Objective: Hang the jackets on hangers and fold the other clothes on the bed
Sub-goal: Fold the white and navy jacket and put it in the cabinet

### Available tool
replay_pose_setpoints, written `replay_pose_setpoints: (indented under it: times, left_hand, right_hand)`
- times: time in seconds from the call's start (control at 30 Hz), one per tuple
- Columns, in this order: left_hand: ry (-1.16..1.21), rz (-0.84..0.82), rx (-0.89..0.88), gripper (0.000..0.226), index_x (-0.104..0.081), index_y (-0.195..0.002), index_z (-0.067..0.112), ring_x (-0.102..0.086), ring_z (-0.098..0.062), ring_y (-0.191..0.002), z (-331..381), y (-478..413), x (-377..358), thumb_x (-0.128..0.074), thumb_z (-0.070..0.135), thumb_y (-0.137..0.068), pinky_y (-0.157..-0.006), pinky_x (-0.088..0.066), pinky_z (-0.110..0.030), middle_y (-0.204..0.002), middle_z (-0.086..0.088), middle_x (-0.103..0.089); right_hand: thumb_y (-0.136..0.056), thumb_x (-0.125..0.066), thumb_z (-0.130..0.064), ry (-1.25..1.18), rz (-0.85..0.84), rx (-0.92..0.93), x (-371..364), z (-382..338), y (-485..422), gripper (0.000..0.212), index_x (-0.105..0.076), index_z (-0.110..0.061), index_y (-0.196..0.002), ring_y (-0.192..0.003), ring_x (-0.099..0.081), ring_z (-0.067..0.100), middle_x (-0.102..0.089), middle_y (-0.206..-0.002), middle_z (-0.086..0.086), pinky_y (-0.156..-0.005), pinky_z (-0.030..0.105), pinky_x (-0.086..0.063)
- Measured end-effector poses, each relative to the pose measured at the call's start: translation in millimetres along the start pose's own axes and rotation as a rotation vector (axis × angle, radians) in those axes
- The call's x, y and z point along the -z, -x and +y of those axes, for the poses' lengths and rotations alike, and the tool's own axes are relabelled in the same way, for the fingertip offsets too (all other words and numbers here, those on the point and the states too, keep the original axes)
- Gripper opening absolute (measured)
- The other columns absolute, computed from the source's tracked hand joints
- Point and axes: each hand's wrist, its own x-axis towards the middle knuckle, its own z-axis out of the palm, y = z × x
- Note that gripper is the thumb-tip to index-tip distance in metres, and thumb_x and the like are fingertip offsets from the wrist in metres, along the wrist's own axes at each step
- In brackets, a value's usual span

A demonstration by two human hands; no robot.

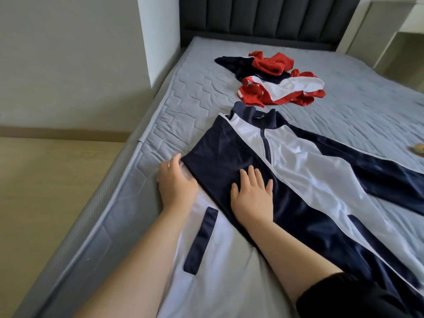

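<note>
The place is a bedroom in a home. A bed (91,214) fills most of the view, its grey quilted mattress (202,92) exposed, with piped edges running along the left side. At the far end stands a dark upholstered headboard (263,17) with vertical padded channels, next to a pale wall (68,53). At the far right, close beside the bed, is a piece of white furniture (390,24). On the left, a light wood-look floor (46,180) meets the wall at a low skirting board (57,131). Household clothing lies on the mattress: a navy and white jacket (298,161) spread out near, and a red, white and navy heap of clothes (275,81) farther off.
</note>
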Motion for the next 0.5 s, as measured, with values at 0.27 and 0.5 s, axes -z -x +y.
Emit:
replay_pose_setpoints:
  times: [0.27, 0.5]
  left_hand:
    - [-0.120, -0.032, 0.071, 0.015, -0.066, -0.096, 0.012, -0.059, -0.034, -0.093, -8, -31, 10, -0.057, 0.023, -0.092, -0.069, -0.039, -0.032, -0.099, -0.011, -0.068]
    - [-0.100, 0.130, 0.077, 0.012, -0.058, -0.082, 0.011, -0.043, -0.023, -0.071, -15, -22, 6, -0.051, 0.012, -0.092, -0.062, -0.030, -0.030, -0.077, -0.002, -0.055]
  right_hand:
    - [-0.101, -0.025, -0.038, 0.041, -0.005, -0.008, -2, 0, 0, 0.054, -0.020, -0.018, -0.151, -0.148, -0.002, 0.018, -0.009, -0.161, 0.003, -0.118, 0.046, 0.001]
    - [-0.099, -0.027, -0.038, 0.071, 0.033, -0.055, 1, 2, 3, 0.056, -0.021, -0.019, -0.151, -0.148, -0.003, 0.021, -0.011, -0.161, 0.004, -0.116, 0.050, 0.002]
